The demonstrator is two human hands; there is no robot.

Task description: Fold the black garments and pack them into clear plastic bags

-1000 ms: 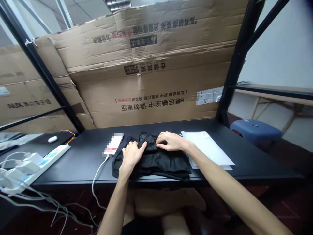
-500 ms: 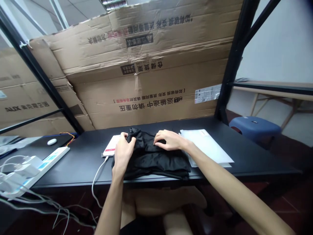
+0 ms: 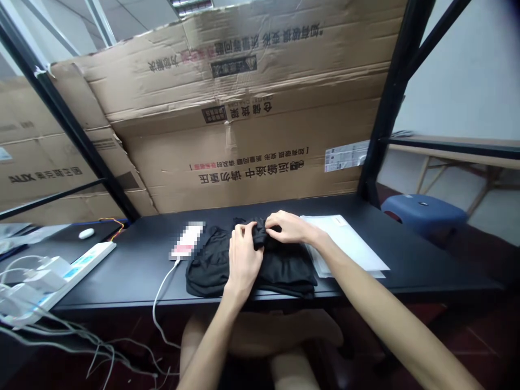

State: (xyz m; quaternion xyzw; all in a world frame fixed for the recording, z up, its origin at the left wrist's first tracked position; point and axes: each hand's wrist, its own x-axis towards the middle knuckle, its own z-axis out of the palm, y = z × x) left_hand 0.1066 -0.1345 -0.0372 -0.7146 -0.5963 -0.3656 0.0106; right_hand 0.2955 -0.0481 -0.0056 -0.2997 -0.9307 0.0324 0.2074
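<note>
A bunched piece of black cloth (image 3: 211,265), perhaps a garment, lies in loose layers near the front edge of the dark table. My left hand (image 3: 245,254) is closed on a gathered part of it near the middle of the far side. Right beside it, my right hand (image 3: 286,227) pinches the same gathered part, thumb and fingers together. Folds hide some of the fingertips. The cloth's exact kind does not show.
Left of the cloth lies a phone (image 3: 188,241) with a white cable (image 3: 160,290). White plastic sleeves or sheets (image 3: 349,244) lie to the right. A power strip (image 3: 77,276) with chargers is at far left. Cardboard (image 3: 252,135) walls the back; a blue stool (image 3: 424,211) stands right.
My left hand has moved right, from the cloth's left side to its middle, bringing a gathered part toward my right hand. The right hand has shifted slightly and now pinches the cloth.
</note>
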